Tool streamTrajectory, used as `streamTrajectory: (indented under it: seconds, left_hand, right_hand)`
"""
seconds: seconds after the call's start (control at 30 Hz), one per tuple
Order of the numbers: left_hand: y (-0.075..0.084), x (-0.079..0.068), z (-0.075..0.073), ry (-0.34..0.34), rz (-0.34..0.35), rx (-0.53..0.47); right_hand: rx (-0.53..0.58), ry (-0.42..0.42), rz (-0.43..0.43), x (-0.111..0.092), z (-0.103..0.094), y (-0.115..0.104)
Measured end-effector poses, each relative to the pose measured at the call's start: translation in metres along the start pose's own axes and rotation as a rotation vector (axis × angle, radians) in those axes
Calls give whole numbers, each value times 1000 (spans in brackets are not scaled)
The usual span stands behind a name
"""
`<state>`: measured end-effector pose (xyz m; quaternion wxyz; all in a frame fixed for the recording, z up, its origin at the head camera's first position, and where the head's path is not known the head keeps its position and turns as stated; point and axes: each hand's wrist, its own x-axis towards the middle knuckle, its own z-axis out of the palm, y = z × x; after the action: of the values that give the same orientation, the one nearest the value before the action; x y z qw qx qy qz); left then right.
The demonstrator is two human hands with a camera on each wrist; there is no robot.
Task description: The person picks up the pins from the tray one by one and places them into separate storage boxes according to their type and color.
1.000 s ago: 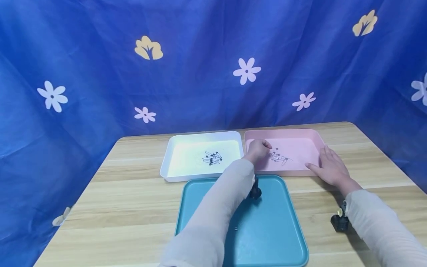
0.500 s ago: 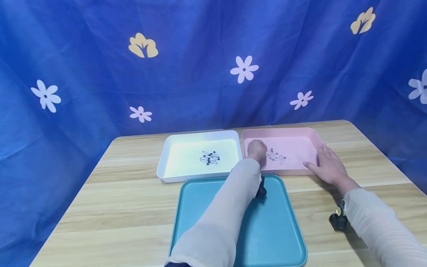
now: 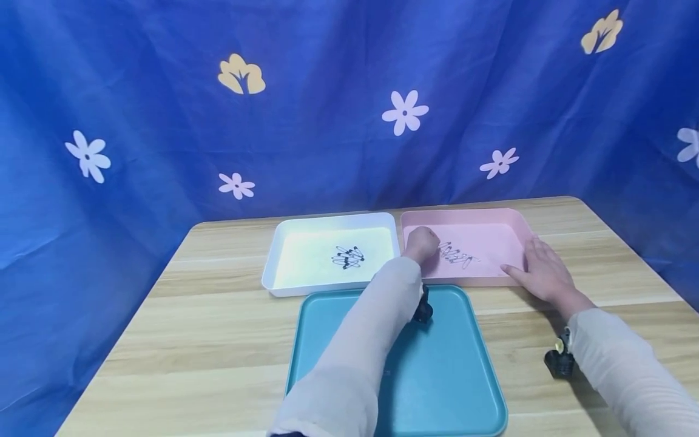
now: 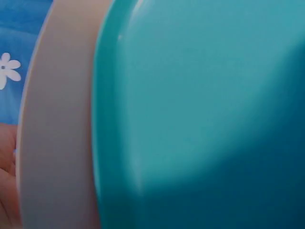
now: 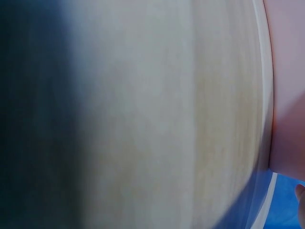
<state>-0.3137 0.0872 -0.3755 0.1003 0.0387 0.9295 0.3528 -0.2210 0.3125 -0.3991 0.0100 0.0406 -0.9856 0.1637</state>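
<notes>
My left hand (image 3: 422,244) is down inside the left part of the pink tray (image 3: 494,281), its fingers curled and mostly turned out of sight. Just right of it lies a loose pile of thin safety pins (image 3: 455,255); whether the fingers hold one I cannot tell. At the left wrist view's edge, part of the left hand (image 4: 8,186) shows beyond the tray's wall. With straight fingers, my right hand (image 3: 540,272) rests at the pink tray's right side, thumb over its front corner.
Left of the pink tray stands a white tray (image 3: 289,290) with several dark safety pins (image 3: 348,258) in it. A teal tray (image 3: 437,388) lies in front, under the left forearm. A blue flowered curtain (image 3: 327,121) hangs behind the wooden table (image 3: 207,340).
The left hand's fingers, earlier visible reaching towards the pins, have curled inward and the hand has turned into a fist-like shape. The right hand has stayed at the pink tray's side.
</notes>
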Motion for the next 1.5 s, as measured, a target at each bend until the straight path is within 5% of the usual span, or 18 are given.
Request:
streamTrajectory:
  seconds: [0.37, 0.7, 1.0, 1.23, 1.5]
  left_hand:
    - [-1, -25, -25, -33, 80, -181]
    - [-13, -51, -43, -152, 150, -373]
    - [-32, -86, -67, -176, 202, -326]
    - [-50, -114, -83, -257, 215, -356]
    - [-75, -141, -92, -320, 240, -250]
  right_hand:
    - [-14, -3, -10, 2, -4, 2]
    - [-12, -13, -1, 0, 0, 5]
    - [-17, -5, -10, 1, 1, 3]
    - [-18, -7, -8, 1, -1, 2]
    - [-11, -8, -4, 1, 0, 2]
